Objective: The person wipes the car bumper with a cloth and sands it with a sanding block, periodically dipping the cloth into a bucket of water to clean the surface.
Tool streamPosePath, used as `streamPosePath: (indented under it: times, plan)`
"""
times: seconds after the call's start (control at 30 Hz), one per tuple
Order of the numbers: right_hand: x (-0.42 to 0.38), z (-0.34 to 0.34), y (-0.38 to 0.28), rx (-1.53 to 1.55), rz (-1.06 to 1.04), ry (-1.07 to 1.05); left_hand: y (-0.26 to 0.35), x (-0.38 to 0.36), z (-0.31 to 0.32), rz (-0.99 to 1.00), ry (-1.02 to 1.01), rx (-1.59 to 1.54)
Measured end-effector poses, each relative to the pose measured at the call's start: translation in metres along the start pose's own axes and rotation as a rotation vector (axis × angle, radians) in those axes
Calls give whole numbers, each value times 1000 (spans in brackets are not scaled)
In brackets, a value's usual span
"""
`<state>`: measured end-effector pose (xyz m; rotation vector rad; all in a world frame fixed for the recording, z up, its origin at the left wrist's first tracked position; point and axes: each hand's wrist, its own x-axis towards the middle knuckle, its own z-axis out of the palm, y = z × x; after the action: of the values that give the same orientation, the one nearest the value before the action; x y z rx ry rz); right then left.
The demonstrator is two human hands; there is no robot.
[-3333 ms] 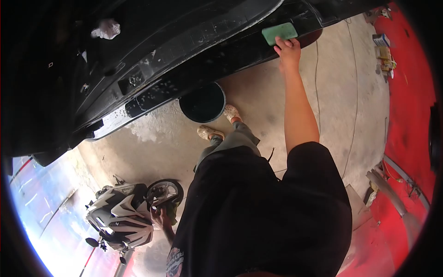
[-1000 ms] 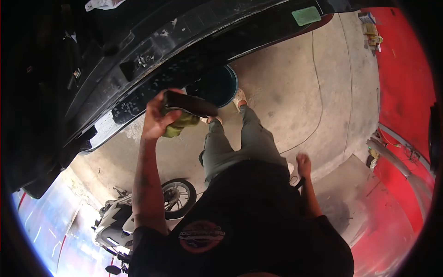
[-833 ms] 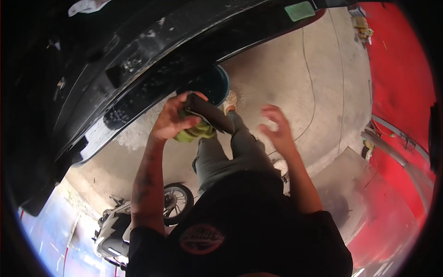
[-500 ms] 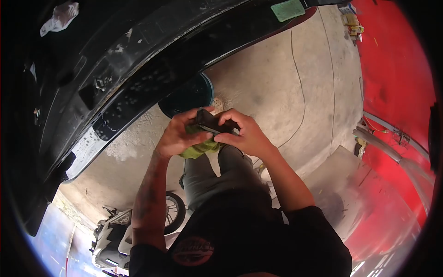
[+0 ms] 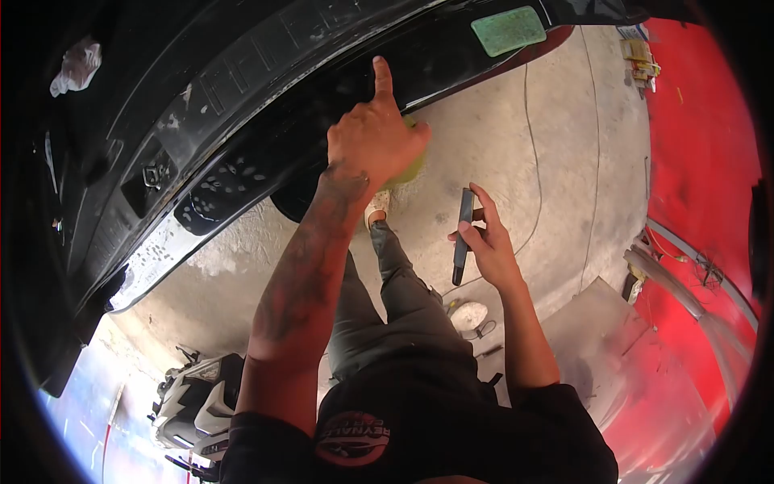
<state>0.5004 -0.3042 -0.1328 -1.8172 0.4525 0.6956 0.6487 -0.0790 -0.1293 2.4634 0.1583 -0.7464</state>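
My left hand [image 5: 372,133] reaches up over the black car panel [image 5: 290,121], index finger stretched out and thumb apart. A yellow-green cloth [image 5: 415,157] shows beneath and beside this hand, mostly hidden; its other fingers are partly folded. Over the concrete floor, my right hand [image 5: 493,250] holds a dark, slim block [image 5: 463,238] upright between thumb and fingers. Water drops dot the panel's lower left part. A green rectangular pad [image 5: 508,31] lies on the panel at the top.
A dark bucket [image 5: 292,200] is partly hidden under the panel. Cables [image 5: 532,153] run along the floor. A motorcycle [image 5: 197,403] stands lower left. At the right are a red wall [image 5: 693,137] and grey pipes [image 5: 677,278].
My hands have parted. The left went up to the panel with the cloth, and the right moved right with the block. One foot has stepped forward.
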Motion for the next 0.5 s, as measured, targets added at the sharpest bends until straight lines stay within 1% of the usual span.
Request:
streamPosePath:
  times: [0.13,0.3,0.4,0.5]
  plan:
    - [9,-8,9,38,7,-16,7,5,4,-50,-34,41]
    - [19,-16,3,50,18,-16,9,-2,9,-72,-53,64]
    - [25,-18,4,78,23,-4,9,-9,11,-87,-54,8]
    - [30,-19,5,86,17,-2,3,-21,18,-74,-6,-103]
